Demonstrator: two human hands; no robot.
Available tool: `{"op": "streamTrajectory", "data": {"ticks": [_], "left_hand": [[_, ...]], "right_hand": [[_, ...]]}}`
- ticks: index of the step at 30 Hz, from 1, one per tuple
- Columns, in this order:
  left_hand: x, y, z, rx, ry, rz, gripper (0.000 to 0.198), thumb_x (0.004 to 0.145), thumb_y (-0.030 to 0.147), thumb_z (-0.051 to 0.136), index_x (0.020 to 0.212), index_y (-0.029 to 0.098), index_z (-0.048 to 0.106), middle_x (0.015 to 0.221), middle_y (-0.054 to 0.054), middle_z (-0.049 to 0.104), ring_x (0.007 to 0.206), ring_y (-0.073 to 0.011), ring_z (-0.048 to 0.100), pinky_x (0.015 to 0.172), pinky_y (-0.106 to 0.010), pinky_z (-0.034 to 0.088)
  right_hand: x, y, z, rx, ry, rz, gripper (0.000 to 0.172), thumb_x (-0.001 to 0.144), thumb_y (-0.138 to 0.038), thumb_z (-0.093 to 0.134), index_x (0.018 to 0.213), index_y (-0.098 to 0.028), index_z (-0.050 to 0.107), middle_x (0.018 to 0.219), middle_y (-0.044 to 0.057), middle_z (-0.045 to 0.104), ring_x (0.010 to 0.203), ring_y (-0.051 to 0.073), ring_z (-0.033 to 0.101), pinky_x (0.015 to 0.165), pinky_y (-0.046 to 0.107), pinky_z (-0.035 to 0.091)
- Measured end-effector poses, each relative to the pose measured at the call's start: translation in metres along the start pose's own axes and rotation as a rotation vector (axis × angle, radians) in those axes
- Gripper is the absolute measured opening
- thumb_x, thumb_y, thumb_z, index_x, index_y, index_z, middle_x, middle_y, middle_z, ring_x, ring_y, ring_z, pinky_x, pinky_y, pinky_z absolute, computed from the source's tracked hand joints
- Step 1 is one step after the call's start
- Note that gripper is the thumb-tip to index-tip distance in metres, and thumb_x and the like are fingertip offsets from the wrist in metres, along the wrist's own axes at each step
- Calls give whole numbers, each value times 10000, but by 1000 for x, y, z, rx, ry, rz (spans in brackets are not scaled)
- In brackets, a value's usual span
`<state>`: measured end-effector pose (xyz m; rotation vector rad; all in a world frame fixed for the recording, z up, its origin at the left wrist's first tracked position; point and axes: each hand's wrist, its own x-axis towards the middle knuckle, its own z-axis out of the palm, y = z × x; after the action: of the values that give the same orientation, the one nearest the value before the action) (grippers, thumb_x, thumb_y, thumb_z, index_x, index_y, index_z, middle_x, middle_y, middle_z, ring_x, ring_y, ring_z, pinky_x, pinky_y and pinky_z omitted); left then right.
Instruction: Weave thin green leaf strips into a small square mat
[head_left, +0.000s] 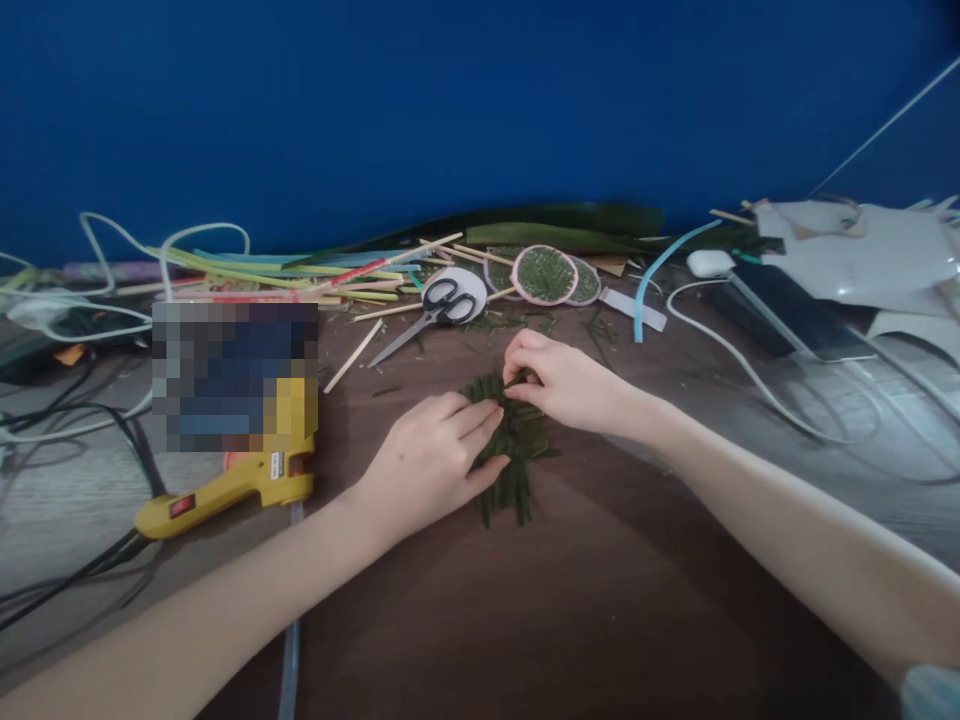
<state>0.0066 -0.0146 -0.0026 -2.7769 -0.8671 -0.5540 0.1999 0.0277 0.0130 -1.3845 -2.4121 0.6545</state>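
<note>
A small mat of woven dark green leaf strips (516, 455) lies on the brown table in the middle of the view. My left hand (435, 460) rests flat on the mat's left side, fingers stretched out and pressing it down. My right hand (566, 382) is at the mat's upper edge, its fingertips pinched on one green strip.
A yellow glue gun (232, 485) lies to the left. Black-handled scissors (439, 305) sit behind the mat. Round woven green pieces with pink rims (546, 275), coloured strips and wooden sticks (352, 357) line the back. White cables (739, 360) and devices are at right; dark cables at left.
</note>
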Motion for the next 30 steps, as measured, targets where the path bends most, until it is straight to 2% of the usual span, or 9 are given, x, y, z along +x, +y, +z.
{"op": "streamTrajectory", "data": {"ticks": [8, 20, 26, 30], "left_hand": [[0, 0, -1, -1, -15, -8, 339, 847, 324, 471, 1044, 88, 615, 970, -87, 670, 769, -195, 566, 665, -337, 493], [0, 1, -1, 4, -29, -10, 342, 844, 327, 478, 1047, 86, 612, 974, -81, 667, 728, -185, 554, 651, -330, 486], [-1, 1, 0, -5, 2, -18, 333, 849, 329, 468, 1044, 97, 608, 991, -85, 660, 760, -190, 560, 677, -325, 486], [-2, 0, 1, -64, -26, -66, 325, 844, 324, 471, 1068, 117, 583, 1050, -93, 626, 806, -190, 558, 740, -330, 483]], "right_hand": [[1, 0, 1, -78, 15, -37, 19, 791, -191, 505, 789, -176, 516, 930, 37, 507, 721, 135, 499, 664, 270, 359], [5, -5, 1, -148, 23, 36, 54, 814, -206, 474, 812, -174, 518, 965, 42, 492, 659, 124, 481, 607, 277, 332], [5, 0, -3, 8, 6, 2, 50, 807, -217, 505, 810, -170, 523, 934, 35, 474, 684, 111, 485, 670, 274, 382], [3, 1, -9, 92, -36, 6, 55, 781, -210, 541, 756, -166, 519, 878, 25, 473, 679, 105, 480, 658, 259, 394]]}}
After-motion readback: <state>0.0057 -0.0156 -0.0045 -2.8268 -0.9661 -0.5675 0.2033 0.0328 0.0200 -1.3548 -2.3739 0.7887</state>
